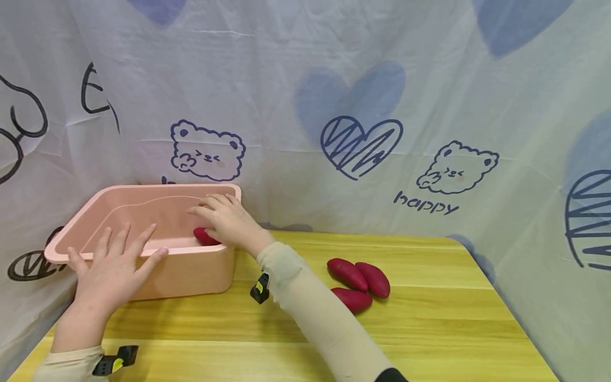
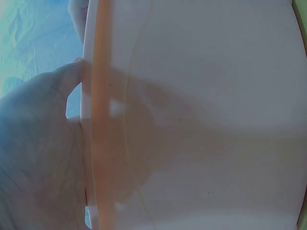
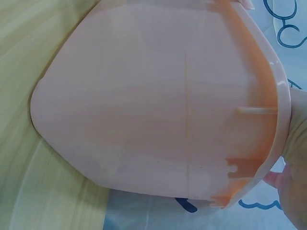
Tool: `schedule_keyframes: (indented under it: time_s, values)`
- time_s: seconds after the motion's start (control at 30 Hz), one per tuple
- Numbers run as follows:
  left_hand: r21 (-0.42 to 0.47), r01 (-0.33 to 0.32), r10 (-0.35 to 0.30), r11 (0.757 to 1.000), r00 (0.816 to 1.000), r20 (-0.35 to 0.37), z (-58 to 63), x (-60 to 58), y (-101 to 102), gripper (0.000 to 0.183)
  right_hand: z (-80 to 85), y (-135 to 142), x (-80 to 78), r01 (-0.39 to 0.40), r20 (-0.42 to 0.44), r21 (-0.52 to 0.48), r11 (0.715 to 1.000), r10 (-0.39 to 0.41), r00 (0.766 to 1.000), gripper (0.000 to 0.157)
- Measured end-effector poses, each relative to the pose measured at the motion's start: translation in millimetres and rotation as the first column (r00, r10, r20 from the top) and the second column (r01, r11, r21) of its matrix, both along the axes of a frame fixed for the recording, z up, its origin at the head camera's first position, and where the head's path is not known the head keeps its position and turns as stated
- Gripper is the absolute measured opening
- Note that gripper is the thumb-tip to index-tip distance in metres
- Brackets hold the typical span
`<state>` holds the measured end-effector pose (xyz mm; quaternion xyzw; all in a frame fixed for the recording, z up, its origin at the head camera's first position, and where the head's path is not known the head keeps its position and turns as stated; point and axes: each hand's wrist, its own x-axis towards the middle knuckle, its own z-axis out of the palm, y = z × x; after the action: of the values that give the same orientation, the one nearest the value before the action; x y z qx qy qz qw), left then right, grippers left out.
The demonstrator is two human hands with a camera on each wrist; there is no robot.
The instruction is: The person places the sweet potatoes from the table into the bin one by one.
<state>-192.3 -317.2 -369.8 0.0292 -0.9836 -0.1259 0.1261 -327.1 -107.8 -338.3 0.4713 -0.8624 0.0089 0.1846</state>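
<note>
A pink plastic bin (image 1: 191, 270) stands at the left of the table. Inside, toward its right end, lies a dark red sweet potato (image 1: 204, 236), partly covered by my right hand (image 1: 229, 220). That hand reaches over the bin's right end with its fingers extended and its thumb close to the sweet potato. My left hand (image 1: 112, 270) lies across the near rim, fingers spread; in the left wrist view its thumb (image 2: 69, 76) touches the rim. Three more sweet potatoes (image 1: 347, 274) sit together on the table, right of my right forearm, which overlaps the nearest one.
The wooden table (image 1: 429, 318) extends to the right of the bin. A pale cloth (image 1: 286, 106) printed with hearts and bears hangs behind the table and along both sides. The bin's far wall stands close to that cloth.
</note>
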Motion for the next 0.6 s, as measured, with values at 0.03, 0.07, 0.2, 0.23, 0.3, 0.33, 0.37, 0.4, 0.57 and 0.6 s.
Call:
schedule_keyframes:
  time_s: [0.03, 0.07, 0.2, 0.23, 0.3, 0.33, 0.37, 0.4, 0.57, 0.6]
  values:
    - [-0.001, 0.0, 0.0, 1.0, 1.0, 0.001, -0.1, 0.0, 0.0, 0.074, -0.1, 0.0, -0.1, -0.001, -0.001, -0.002, 1.0, 0.001, 1.0, 0.049]
    - [-0.002, 0.0, 0.0, 1.0, 1.0, 0.001, 0.0, 0.1, 0.0, 0.074, -0.2, 0.2, 0.0, -0.002, -0.004, -0.004, 1.0, 0.002, 1.0, 0.049]
    - [-0.001, 0.0, 0.0, 1.0, 1.0, 0.001, 0.2, 0.1, -0.1, 0.074, -0.3, 1.1, 0.8, -0.004, -0.007, -0.013, 1.0, 0.004, 1.0, 0.049]
    - [-0.002, 0.0, 0.0, 1.0, 1.0, 0.003, 0.3, 0.1, -0.1, 0.074, -0.3, 1.5, 1.0, -0.005, -0.009, -0.015, 1.0, 0.005, 1.0, 0.048]
    - [0.001, 0.002, -0.002, 1.0, 1.0, 0.003, 0.3, 0.0, 0.0, 0.074, -0.4, 2.1, 1.1, 0.0, -0.011, -0.016, 1.0, 0.0, 1.0, 0.049]
    - [0.001, 0.003, -0.003, 1.0, 1.0, 0.004, 0.3, -0.1, 0.0, 0.074, -0.3, 2.6, 1.4, 0.002, -0.014, -0.018, 1.0, -0.002, 1.0, 0.048]
    - [0.0, 0.004, -0.004, 1.0, 1.0, 0.004, 0.2, -0.1, -0.1, 0.074, -0.6, 3.0, 1.2, 0.002, -0.018, -0.022, 1.0, -0.002, 1.0, 0.048]
    - [0.0, 0.004, -0.004, 1.0, 1.0, 0.004, 0.3, 0.0, 0.0, 0.074, -0.9, 3.4, 1.0, 0.002, -0.022, -0.027, 1.0, -0.002, 1.0, 0.048]
    - [0.002, 0.002, -0.002, 1.0, 1.0, 0.005, 0.8, -0.2, 0.4, 0.075, -1.5, 5.8, 1.3, 0.006, -0.018, -0.06, 0.998, -0.007, 1.0, 0.046]
    - [0.002, 0.001, -0.001, 1.0, 1.0, 0.005, 0.9, -0.1, 0.5, 0.075, -1.3, 6.4, 1.9, 0.01, -0.01, -0.065, 0.998, -0.01, 1.0, 0.046]
